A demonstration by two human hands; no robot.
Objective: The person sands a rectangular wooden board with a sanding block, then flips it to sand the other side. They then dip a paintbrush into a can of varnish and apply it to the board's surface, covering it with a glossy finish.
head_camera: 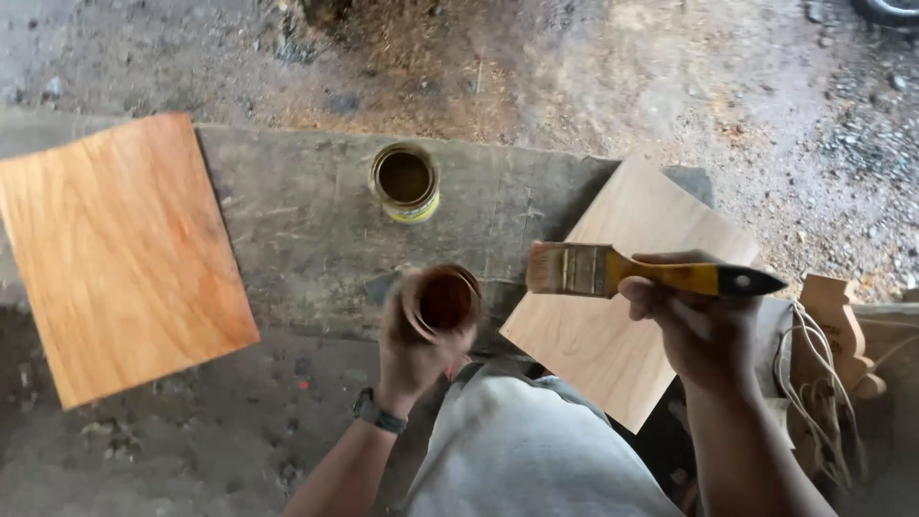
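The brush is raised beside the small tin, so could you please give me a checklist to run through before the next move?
1. Brush gripped firmly in right hand: ok.
2. Small tin held in left hand: ok, though blurred.
3. Bristles loaded with finish: cannot tell.
4. Pale board lying flat under the brush: ok.
5. Open can upright on the bench, apart from both boards: ok.
6. Stained board fully supported: not ok, it overhangs the bench edge.

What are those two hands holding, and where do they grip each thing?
The right hand holds a flat paintbrush by the middle of its yellow handle. The left hand grips a small round tin around its side, open top facing the camera.
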